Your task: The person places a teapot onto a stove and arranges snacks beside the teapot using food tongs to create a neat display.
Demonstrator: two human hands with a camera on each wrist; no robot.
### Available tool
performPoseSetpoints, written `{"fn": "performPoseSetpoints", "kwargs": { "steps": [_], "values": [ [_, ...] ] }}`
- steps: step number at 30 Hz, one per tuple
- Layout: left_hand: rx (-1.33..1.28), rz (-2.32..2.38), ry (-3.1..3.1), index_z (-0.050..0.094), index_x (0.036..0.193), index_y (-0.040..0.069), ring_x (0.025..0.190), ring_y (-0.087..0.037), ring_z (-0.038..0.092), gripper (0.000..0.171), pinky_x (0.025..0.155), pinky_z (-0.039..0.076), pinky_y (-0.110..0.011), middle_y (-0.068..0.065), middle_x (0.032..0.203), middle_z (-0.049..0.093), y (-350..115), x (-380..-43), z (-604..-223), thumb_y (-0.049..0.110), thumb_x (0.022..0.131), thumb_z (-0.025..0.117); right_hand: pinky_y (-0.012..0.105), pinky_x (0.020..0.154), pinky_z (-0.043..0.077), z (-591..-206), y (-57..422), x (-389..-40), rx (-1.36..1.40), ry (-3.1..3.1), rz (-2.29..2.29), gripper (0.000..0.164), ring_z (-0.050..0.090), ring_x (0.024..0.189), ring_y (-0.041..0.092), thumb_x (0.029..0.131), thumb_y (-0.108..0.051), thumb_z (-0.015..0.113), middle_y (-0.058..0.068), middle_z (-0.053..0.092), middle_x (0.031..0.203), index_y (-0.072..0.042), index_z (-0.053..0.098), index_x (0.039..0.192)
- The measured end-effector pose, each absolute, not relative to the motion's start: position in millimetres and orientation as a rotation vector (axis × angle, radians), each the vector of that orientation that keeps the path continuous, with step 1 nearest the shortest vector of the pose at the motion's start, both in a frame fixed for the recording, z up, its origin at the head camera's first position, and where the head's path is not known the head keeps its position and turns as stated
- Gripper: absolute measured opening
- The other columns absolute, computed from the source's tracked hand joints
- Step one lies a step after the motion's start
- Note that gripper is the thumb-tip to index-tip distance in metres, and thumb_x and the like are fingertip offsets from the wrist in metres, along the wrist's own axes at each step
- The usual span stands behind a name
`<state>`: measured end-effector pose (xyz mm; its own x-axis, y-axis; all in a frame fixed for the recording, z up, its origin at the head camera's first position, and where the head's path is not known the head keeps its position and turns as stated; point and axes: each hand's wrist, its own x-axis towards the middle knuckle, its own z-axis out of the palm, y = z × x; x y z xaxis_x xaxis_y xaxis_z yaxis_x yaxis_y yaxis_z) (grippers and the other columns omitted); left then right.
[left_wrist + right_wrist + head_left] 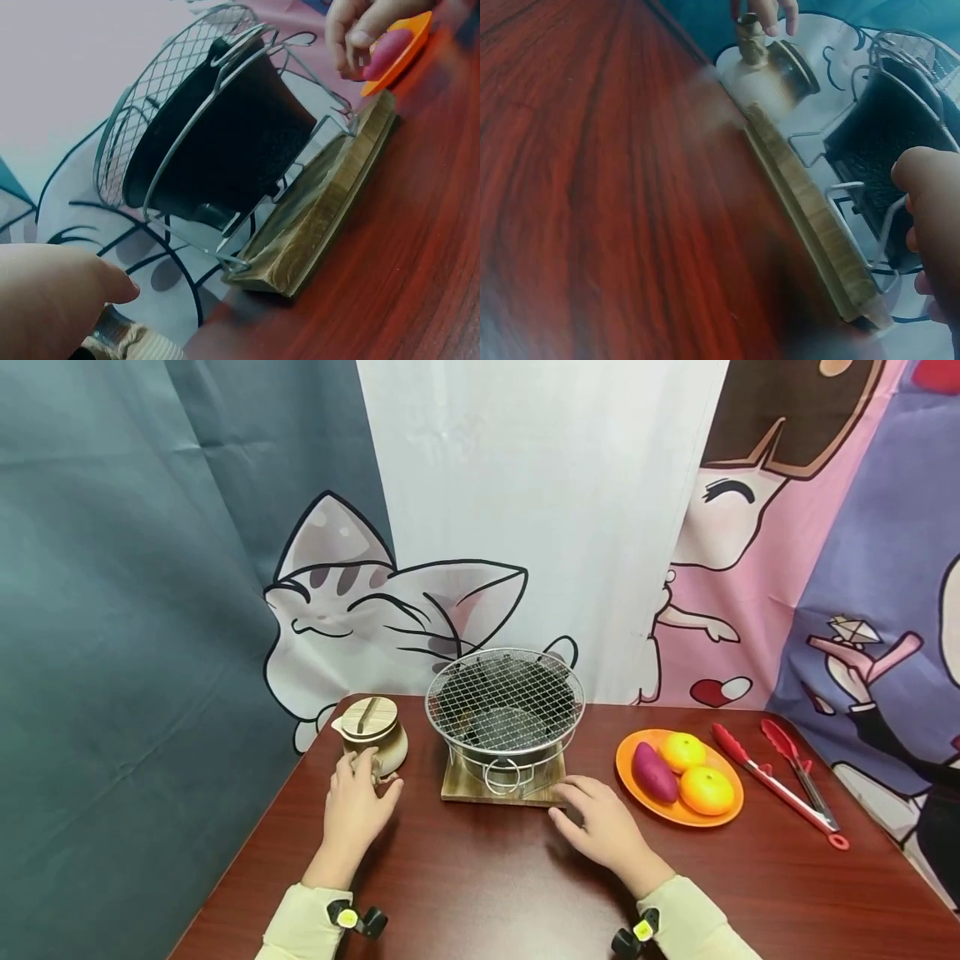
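A side-handled teapot (391, 748) with a wooden lid (370, 717) stands at the table's back left. My left hand (354, 810) is over its short handle, loose fingers reaching around it; a firm hold is not visible. In the right wrist view the handle (751, 42) shows beneath the fingertips (771, 27). At the middle back, a round grill stove (506, 710) with a wire mesh top sits on a square wooden board (468, 785). My right hand (600, 827), fingers relaxed, is beside the board's front right corner, holding nothing; whether it touches the board is unclear.
Right of the stove, an orange plate (630, 789) bears a purple sweet potato (654, 772) and two oranges (707, 791). Red-handled tongs (783, 793) lie farther right. A printed cloth backdrop (540, 510) hangs behind the table (495, 877).
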<state>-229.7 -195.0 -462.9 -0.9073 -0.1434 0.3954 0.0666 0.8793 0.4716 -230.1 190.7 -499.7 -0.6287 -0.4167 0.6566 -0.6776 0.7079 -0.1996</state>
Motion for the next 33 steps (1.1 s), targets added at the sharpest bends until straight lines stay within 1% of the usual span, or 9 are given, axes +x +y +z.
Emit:
{"fn": "performPoseSetpoints", "kwargs": {
  "steps": [4, 8, 9, 13, 16, 20, 23, 28, 33],
  "values": [
    [0.123, -0.776, -2.621, 0.047, 0.144, 0.010, 0.122, -0.050, 0.051, 0.069, 0.085, 0.047, -0.068, -0.027, 0.139, 0.041, -198, -231, -467, 0.038, 0.087, 0.074, 0.052, 0.096, 0.050, -505, 184, -230, 0.857, -2.353, 0.604, 0.029, 0.065, 0.112, 0.032, 0.087, -0.028, 0.074, 0.006, 0.070, 0.116, -0.013, 0.074, 0.111],
    [0.195, -0.863, -2.613, 0.045, 0.145, 0.013, 0.125, -0.048, 0.047, 0.071, 0.088, 0.046, -0.068, -0.025, 0.138, 0.040, -202, -235, -471, 0.042, 0.088, 0.074, 0.056, 0.101, 0.047, -510, 181, -230, 0.844, -2.390, 0.599, 0.031, 0.062, 0.119, 0.040, 0.089, -0.027, 0.072, 0.010, 0.069, 0.123, -0.013, 0.074, 0.116],
    [0.210, -0.877, -2.611, 0.044, 0.145, 0.013, 0.125, -0.047, 0.046, 0.071, 0.089, 0.045, -0.068, -0.025, 0.137, 0.040, -203, -235, -473, 0.042, 0.088, 0.073, 0.056, 0.100, 0.047, -510, 180, -230, 0.835, -2.391, 0.587, 0.031, 0.062, 0.118, 0.040, 0.089, -0.027, 0.072, 0.009, 0.070, 0.122, -0.013, 0.074, 0.116],
    [0.249, -0.883, -2.630, 0.045, 0.144, 0.013, 0.125, -0.047, 0.046, 0.069, 0.089, 0.045, -0.068, -0.026, 0.134, 0.042, -208, -237, -479, 0.043, 0.089, 0.072, 0.050, 0.096, 0.052, -511, 176, -230, 0.804, -2.362, 0.537, 0.026, 0.067, 0.109, 0.030, 0.089, -0.027, 0.073, 0.003, 0.073, 0.111, -0.015, 0.076, 0.111],
    [0.266, -0.880, -2.641, 0.047, 0.143, 0.014, 0.124, -0.048, 0.047, 0.067, 0.088, 0.045, -0.068, -0.027, 0.133, 0.045, -209, -239, -483, 0.044, 0.089, 0.072, 0.048, 0.094, 0.053, -514, 175, -231, 0.803, -2.354, 0.518, 0.026, 0.068, 0.105, 0.028, 0.088, -0.027, 0.073, 0.002, 0.074, 0.107, -0.014, 0.076, 0.111],
    [0.291, -0.897, -2.638, 0.047, 0.143, 0.013, 0.123, -0.049, 0.049, 0.067, 0.090, 0.044, -0.068, -0.028, 0.134, 0.048, -208, -243, -489, 0.045, 0.089, 0.072, 0.054, 0.098, 0.050, -518, 174, -232, 0.819, -2.408, 0.503, 0.033, 0.065, 0.113, 0.036, 0.089, -0.028, 0.072, 0.008, 0.072, 0.116, -0.013, 0.075, 0.117],
    [0.306, -0.925, -2.625, 0.046, 0.144, 0.012, 0.123, -0.050, 0.051, 0.068, 0.090, 0.044, -0.067, -0.028, 0.135, 0.049, -207, -245, -492, 0.045, 0.089, 0.071, 0.055, 0.100, 0.049, -521, 174, -233, 0.808, -2.439, 0.488, 0.036, 0.063, 0.117, 0.038, 0.089, -0.029, 0.072, 0.009, 0.071, 0.120, -0.012, 0.074, 0.121],
    [0.317, -0.940, -2.601, 0.042, 0.145, 0.013, 0.118, -0.051, 0.055, 0.073, 0.087, 0.046, -0.067, -0.027, 0.132, 0.051, -206, -246, -496, 0.047, 0.088, 0.073, 0.057, 0.100, 0.048, -522, 173, -235, 0.808, -2.417, 0.503, 0.037, 0.062, 0.119, 0.040, 0.088, -0.028, 0.073, 0.009, 0.072, 0.121, -0.012, 0.074, 0.121],
    [0.326, -0.916, -2.585, 0.038, 0.147, 0.015, 0.116, -0.050, 0.055, 0.081, 0.083, 0.046, -0.067, -0.026, 0.129, 0.052, -206, -246, -499, 0.039, 0.083, 0.080, 0.055, 0.100, 0.048, -523, 169, -238, 0.836, -2.391, 0.466, 0.037, 0.062, 0.120, 0.041, 0.089, -0.028, 0.072, 0.009, 0.072, 0.121, -0.012, 0.074, 0.122]
  ]
}}
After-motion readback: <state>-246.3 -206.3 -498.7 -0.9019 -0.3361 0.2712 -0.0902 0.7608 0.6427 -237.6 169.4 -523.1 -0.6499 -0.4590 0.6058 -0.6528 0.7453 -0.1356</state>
